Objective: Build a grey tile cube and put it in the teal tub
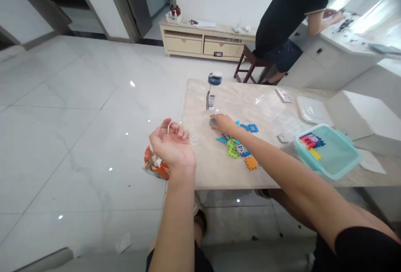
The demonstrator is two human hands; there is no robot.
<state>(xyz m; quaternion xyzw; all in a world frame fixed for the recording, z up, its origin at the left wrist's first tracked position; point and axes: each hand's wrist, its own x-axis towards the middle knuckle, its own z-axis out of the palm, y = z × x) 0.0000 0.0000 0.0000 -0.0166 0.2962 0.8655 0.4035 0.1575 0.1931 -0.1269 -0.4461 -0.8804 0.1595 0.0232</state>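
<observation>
My left hand (pixel 173 142) is raised at the table's left edge, palm up. Its fingers curl loosely and stand apart from the thumb, and no object shows in the palm. Beside it on the tabletop lie white window-frame pieces (pixel 194 139). My right hand (pixel 223 123) reaches across the table, its fingers closed on a small grey interlocking plastic piece (pixel 213 122). Close to my right forearm is a loose pile of toothed building pieces: green (pixel 232 148), blue (pixel 252 128) and orange (pixel 251 163). The forearm hides part of this pile.
A clear bottle with a blue lid (pixel 214 80) stands beyond my right hand. To the right, a teal bin (pixel 332 167) holds a few coloured pieces, near a clear lid (pixel 314 110). An orange bag (pixel 155 165) hangs low at the left edge. Another person (pixel 291 8) sits at a far counter.
</observation>
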